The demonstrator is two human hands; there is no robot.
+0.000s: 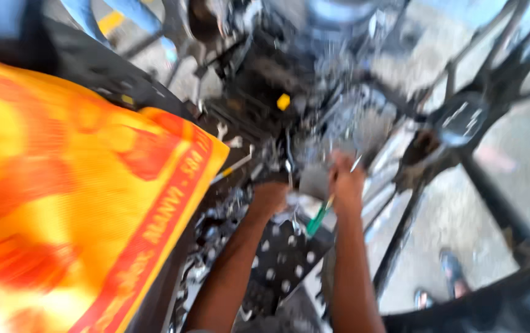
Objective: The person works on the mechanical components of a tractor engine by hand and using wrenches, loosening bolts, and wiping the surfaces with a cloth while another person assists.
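The right hand is closed around a green-handled screwdriver, pressed against the blurred engine. The left hand rests just left of it; its grip cannot be told. An orange sack lies near left.

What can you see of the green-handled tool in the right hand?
The green-handled tool is slim and straight, likely a screwdriver, though motion blur hides its tip. The handle looks like green plastic with a paler band near the top. It slants from lower left up to the right, with the right hand closed around its upper part and the green end sticking out below. It sits over a dark perforated plate, close to the left hand, beside the machine's metal parts.
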